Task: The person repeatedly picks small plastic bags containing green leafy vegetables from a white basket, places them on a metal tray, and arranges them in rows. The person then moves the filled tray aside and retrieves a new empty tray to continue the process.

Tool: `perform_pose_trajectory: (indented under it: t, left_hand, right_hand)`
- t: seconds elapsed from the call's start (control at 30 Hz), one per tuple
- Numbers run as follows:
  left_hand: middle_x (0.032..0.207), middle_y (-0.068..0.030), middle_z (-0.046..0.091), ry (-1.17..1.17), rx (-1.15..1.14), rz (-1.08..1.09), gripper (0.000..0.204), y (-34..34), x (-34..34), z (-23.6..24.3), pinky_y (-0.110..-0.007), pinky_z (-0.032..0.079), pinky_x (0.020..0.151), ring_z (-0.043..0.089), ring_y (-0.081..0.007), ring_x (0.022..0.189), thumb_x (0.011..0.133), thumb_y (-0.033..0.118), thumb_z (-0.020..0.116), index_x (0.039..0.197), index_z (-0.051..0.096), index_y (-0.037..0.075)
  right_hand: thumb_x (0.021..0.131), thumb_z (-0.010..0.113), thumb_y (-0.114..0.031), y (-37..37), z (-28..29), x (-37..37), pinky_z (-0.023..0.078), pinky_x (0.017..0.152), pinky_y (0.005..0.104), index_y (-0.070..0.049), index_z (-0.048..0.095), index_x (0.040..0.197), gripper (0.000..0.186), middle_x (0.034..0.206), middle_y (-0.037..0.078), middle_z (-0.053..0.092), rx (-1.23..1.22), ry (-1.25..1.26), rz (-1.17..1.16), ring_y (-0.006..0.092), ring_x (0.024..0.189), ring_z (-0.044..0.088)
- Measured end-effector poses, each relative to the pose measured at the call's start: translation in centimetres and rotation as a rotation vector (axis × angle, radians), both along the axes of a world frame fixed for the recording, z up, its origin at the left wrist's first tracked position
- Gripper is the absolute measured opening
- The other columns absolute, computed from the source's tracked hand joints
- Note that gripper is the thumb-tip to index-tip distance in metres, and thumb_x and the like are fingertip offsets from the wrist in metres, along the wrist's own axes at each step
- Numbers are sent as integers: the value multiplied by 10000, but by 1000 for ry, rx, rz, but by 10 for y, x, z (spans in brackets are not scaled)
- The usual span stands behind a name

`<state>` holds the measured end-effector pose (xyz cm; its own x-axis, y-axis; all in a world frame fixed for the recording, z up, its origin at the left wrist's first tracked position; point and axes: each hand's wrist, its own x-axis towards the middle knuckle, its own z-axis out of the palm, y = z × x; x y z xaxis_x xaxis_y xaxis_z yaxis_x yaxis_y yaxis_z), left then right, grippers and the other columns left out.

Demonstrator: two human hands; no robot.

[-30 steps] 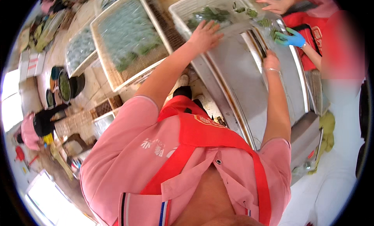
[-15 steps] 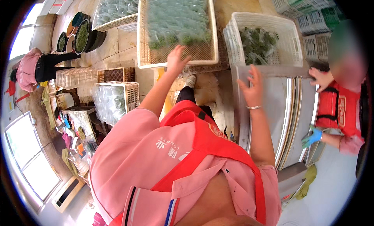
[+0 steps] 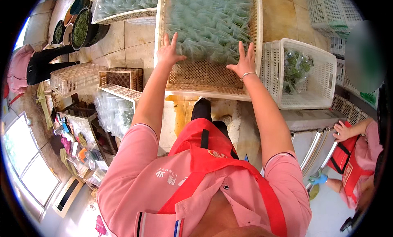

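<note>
A large pale plastic crate [image 3: 208,89] lies before me, much of it covered by rows of clear bags [image 3: 208,28] with greens inside. My left hand [image 3: 168,52] reaches over its left side with fingers spread, beside the nearest row of bags. On the other side, my right hand [image 3: 245,62], with a bracelet at the wrist, is also open and close to the bags and the crate's right wall. Whether the fingertips touch the bags I cannot tell. Both hands hold nothing.
A white crate [image 3: 305,103] with bagged greens stands to the right by a metal-topped counter [image 3: 307,120]. Beyond it a co-worker's hand [image 3: 342,131] rests near the counter. Further crates [image 3: 73,79] and tubs of greens [image 3: 82,28] are at left, with another person [image 3: 37,69].
My right hand has moved left from above the metal counter to the right side of the bagged greens. My left hand has gone forward to their left side. The view has shifted.
</note>
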<state>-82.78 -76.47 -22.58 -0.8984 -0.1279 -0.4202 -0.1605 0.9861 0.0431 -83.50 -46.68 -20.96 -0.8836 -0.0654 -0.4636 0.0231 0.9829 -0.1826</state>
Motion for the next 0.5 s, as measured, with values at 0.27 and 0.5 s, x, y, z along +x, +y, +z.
perform_pose_trajectory:
  t: [0.27,0.5]
  left_hand:
    - [1317,-198,378,12,298,-87,1198,17,-30,-50,-456,500,700,589,-383,932,571,506,776,1438,-15,267]
    - [1056,-124,571,57,370,-225,802,52,-41,-80,-446,484,633,614,-345,819,686,400,714,1347,275,285]
  right_hand:
    - [670,757,-433,-28,-52,-49,471,897,429,-310,60,1433,1041,1453,164,71,-16,33,-67,394,1235,330]
    - [777,689,-252,-37,-94,-45,524,676,413,-290,308,1334,676,1177,125,367,-201,86,4,320,902,540]
